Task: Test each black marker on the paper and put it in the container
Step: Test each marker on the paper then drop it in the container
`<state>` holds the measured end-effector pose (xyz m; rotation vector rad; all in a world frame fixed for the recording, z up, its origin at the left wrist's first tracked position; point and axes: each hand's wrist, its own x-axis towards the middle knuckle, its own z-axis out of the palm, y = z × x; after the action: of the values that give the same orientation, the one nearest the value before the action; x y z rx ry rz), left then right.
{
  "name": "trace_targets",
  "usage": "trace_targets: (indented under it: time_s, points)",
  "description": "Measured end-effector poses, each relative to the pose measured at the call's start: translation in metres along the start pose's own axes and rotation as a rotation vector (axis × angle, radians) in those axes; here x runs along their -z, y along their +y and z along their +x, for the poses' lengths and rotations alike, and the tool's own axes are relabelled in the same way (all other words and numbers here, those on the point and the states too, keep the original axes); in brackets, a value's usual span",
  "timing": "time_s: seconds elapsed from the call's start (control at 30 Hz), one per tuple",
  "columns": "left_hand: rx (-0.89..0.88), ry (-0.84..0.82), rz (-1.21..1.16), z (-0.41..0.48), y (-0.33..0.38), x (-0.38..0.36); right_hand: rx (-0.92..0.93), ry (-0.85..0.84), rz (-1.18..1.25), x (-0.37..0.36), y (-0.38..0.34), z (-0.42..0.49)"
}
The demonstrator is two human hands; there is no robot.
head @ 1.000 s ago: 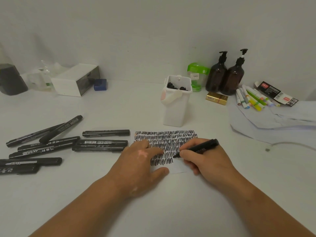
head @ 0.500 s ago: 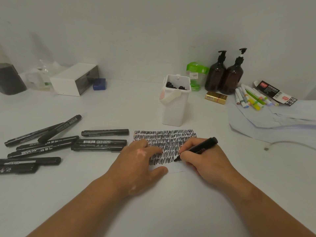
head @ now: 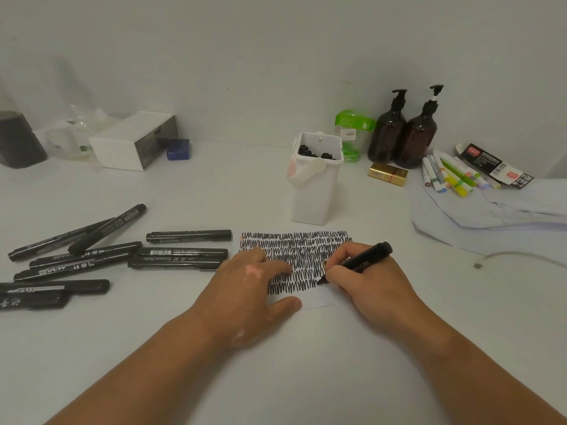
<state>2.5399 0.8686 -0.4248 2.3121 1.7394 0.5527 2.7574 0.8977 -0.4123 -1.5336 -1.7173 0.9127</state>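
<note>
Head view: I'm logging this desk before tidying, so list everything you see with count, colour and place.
loose markers: about nine, black, table left
held marker: one, black, tip on paper
paper: one, white with black scribbles, centre
container: one, white, behind paper, black marker ends inside
pump bottles: two, brown, back right
gold box: one, gold, by bottles
coloured pens: a heap, mixed colours, right
white box: one, white, back left
blue block: one, blue, beside white box
green packet: one, green, behind container
left hand: one, flat on paper
right hand: one, gripping held marker
</note>
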Motion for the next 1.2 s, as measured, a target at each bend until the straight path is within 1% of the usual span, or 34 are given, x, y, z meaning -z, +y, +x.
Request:
trace_targets:
  time_s: [0.17, 0.3, 0.37, 0.43, 0.5, 0.57, 0.63, 0.7, 0.8, 0.87, 0.93, 1.03, 1.2]
  points:
    - [0.003, -0.015, -0.007, 0.0, 0.0, 0.001, -0.014, -0.03, -0.029, 0.002, -0.003, -0.001]
    - [0.007, -0.027, -0.007, -0.002, 0.001, 0.003, 0.003, -0.019, -0.012, 0.001, -0.002, -0.002]
    - [0.007, -0.018, -0.023, -0.002, 0.001, 0.005, 0.004, 0.054, 0.112, 0.003, 0.0, 0.0]
    - [0.01, 0.005, -0.082, -0.002, 0.002, 0.008, -0.005, 0.149, 0.291, 0.009, 0.001, 0.002]
    - [0.012, 0.064, -0.21, -0.002, 0.003, 0.013, -0.004, 0.198, 0.432, 0.016, -0.001, 0.002]
    - [0.056, 0.111, -0.404, -0.001, 0.001, 0.018, 0.015, 0.201, 0.473, 0.022, -0.001, 0.003]
    - [0.129, 0.123, -0.595, 0.001, -0.002, 0.022, 0.028, 0.183, 0.512, 0.026, 0.0, 0.004]
    - [0.188, 0.137, -0.703, 0.002, -0.004, 0.024, 0.012, 0.138, 0.585, 0.027, 0.0, 0.005]
    - [0.233, 0.151, -0.883, 0.002, -0.006, 0.025, -0.034, 0.049, 0.786, 0.027, -0.004, 0.004]
    - [0.266, 0.127, -0.977, 0.003, -0.007, 0.025, -0.04, 0.038, 0.856, 0.026, -0.006, 0.004]
    - [0.252, 0.109, -1.008, 0.004, -0.008, 0.026, -0.004, 0.041, 0.851, 0.025, -0.006, 0.003]
    - [0.179, 0.11, -0.982, 0.005, -0.008, 0.026, 0.065, 0.01, 0.795, 0.024, -0.007, 0.001]
    - [0.114, 0.07, -0.971, 0.004, -0.007, 0.024, 0.104, -0.036, 0.796, 0.023, -0.007, -0.002]
